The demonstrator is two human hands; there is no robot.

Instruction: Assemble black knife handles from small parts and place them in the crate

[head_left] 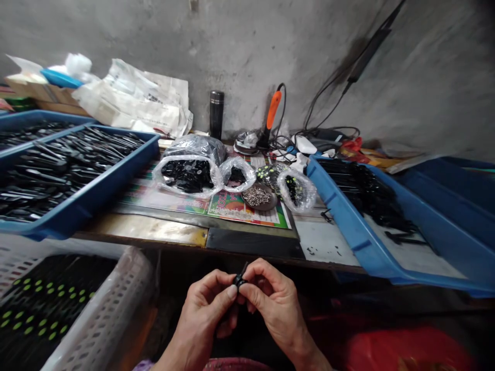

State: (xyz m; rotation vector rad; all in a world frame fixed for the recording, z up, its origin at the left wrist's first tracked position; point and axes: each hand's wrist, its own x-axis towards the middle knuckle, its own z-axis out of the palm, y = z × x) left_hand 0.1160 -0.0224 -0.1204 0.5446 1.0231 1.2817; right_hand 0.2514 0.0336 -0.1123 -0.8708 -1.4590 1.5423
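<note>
Just below the table's front edge, my left hand [209, 301] and my right hand [270, 296] meet and pinch a small black plastic part [238, 281] between thumbs and fingers. A thin dark stem sticks up from the part; its exact kind is too small to make out. Beyond my hands on the table stand an open plastic bag of black pieces [187, 174], a smaller bag of black pieces [236, 175], a bag of black and yellow-green pieces [296, 188] and a round dish of small metal pins or screws [257, 197].
A blue tray [88, 201] of long black parts stands left; another blue tray [344, 206] holds black parts at right. Below left is a white basket [112, 309] with green-tipped black parts. At the back are a dark flask [216, 114] and an orange-handled corded tool [273, 111].
</note>
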